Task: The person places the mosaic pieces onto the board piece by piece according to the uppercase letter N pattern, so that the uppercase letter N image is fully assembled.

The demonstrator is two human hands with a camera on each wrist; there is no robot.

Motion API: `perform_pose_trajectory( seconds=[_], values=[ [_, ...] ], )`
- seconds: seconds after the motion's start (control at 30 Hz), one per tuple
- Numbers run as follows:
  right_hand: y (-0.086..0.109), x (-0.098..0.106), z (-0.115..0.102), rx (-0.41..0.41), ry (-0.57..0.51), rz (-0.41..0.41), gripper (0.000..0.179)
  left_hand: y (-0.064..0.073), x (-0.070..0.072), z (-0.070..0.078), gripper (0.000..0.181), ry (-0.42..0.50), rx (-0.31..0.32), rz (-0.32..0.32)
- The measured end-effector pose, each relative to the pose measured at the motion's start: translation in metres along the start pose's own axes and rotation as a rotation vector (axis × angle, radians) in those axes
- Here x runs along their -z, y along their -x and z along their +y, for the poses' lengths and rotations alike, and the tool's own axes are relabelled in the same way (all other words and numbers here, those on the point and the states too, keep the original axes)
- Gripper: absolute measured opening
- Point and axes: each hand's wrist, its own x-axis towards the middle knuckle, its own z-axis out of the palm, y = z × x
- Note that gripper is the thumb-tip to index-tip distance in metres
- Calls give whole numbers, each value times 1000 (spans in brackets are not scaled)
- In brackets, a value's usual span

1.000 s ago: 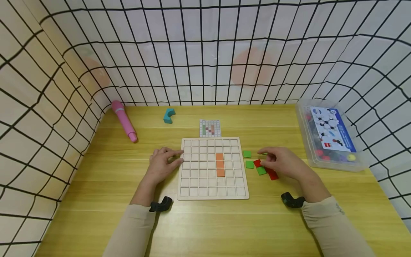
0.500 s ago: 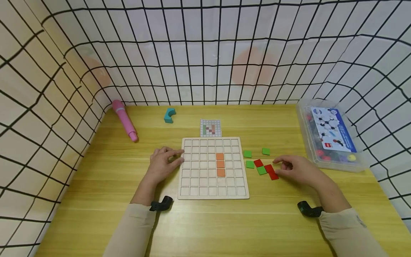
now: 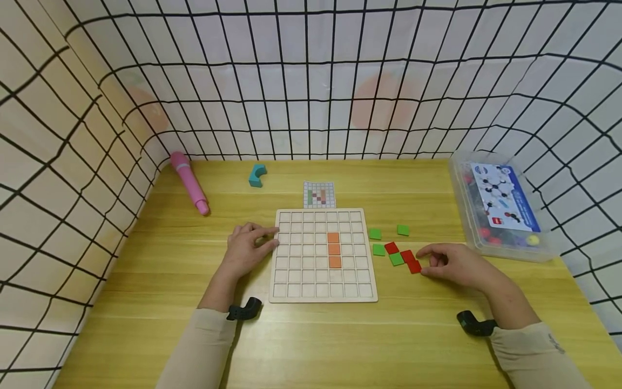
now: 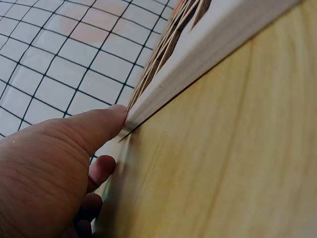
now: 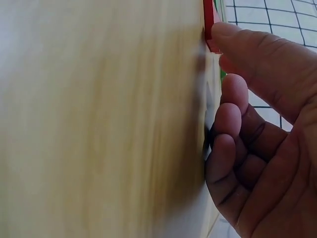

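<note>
A wooden grid board (image 3: 301,280) lies mid-table, with three orange tiles (image 3: 333,249) stacked in one column. At the board's left edge rests my left hand (image 3: 244,249), thumb and index finger touching its side; the left wrist view shows the thumb (image 4: 99,126) against the rim. Right of the board lie several loose green tiles (image 3: 403,230) and red tiles (image 3: 391,248). My right hand (image 3: 452,265) is beside the rightmost red tile (image 3: 414,267). Its thumb touches that tile in the right wrist view, and the other fingers bend loosely.
A small pattern card (image 3: 318,195) lies behind the board. Farther back are a teal arch-shaped block (image 3: 256,175) and a pink microphone-shaped object (image 3: 189,182). A clear plastic box (image 3: 505,246) holding coloured balls stands at right. Black netting (image 3: 306,129) surrounds the table's back and sides.
My right hand has drawn back to the right and slightly nearer, uncovering a green tile and the red tiles. My left hand stays at the board's edge.
</note>
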Motion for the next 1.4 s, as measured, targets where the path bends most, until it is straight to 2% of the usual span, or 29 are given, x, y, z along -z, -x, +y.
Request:
perform_pose_trajectory(
  seconds=[0.17, 1.0, 1.23, 1.4],
  values=[
    [-1, -1, 1, -10, -25, -24, 30, 0, 0, 0, 37, -1, -3, -1],
    [1, -1, 0, 23, -62, -22, 22, 1, 1, 2, 36, 2, 16, -9],
    [1, 0, -14, 42, -42, -4, 26, 2, 2, 2, 36, 7, 11, -3],
    [-2, -3, -27, 83, -25, 23, 22, 1, 1, 1, 35, 8, 2, 1]
  ],
)
